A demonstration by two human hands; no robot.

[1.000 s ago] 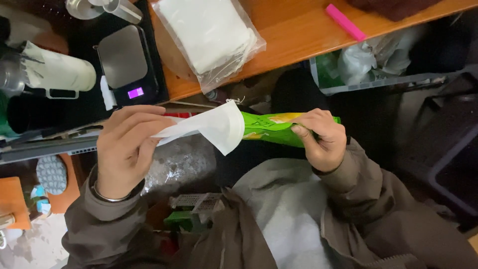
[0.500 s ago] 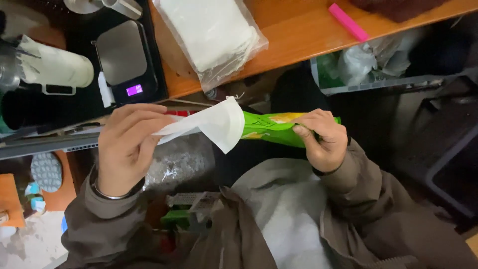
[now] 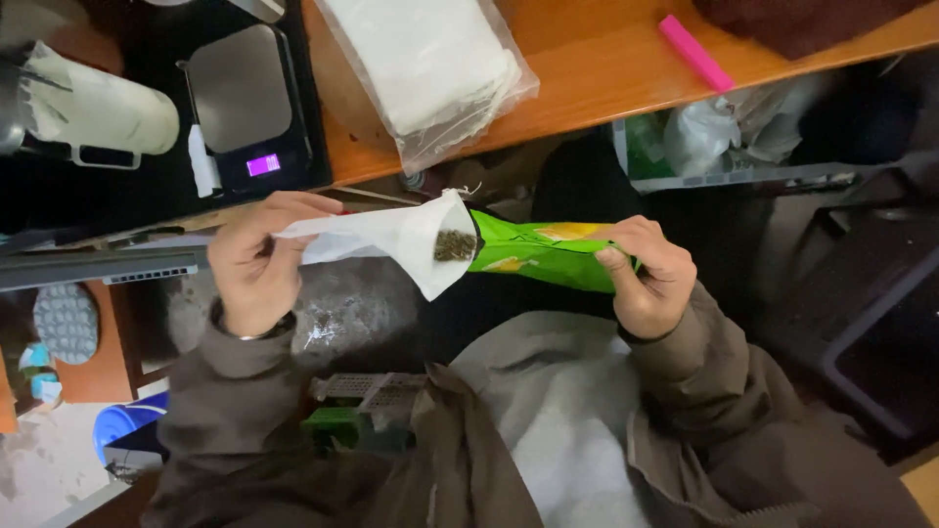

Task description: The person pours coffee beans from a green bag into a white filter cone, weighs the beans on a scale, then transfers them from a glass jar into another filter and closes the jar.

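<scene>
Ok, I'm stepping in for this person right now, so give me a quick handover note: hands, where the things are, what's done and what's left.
Left hand: pinches the narrow end of a white paper filter bag, its mouth facing the pouch.
Right hand: grips the green pouch, tipped sideways with its opening at the filter's mouth.
Both are held over the lap, below the wooden table.
Done: a small heap of dark loose leaves lies in the filter's mouth.
Left: pouch still tipped; filter not closed. The scale sits bare, and the clear bag of white filters lies on the table.
</scene>
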